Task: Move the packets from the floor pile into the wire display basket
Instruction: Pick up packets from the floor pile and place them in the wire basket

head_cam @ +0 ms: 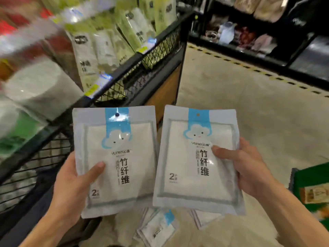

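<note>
Two white packets with a blue cloud label are held up side by side above the floor. My left hand (73,186) grips the left packet (121,168) at its left edge, thumb on the front. My right hand (243,166) grips the right packet (192,166) at its right edge, thumb on the front. Below them, more such packets (158,227) lie in a pile on the floor. The black wire display basket (135,68) runs along the left, its mesh wall just beyond the left packet.
The basket holds several green-and-white packets (106,38) at the back and white bundles (37,88) nearer. A green box (313,188) sits on the floor at the right. Dark shelving (267,32) lines the far side of the beige aisle floor (249,104).
</note>
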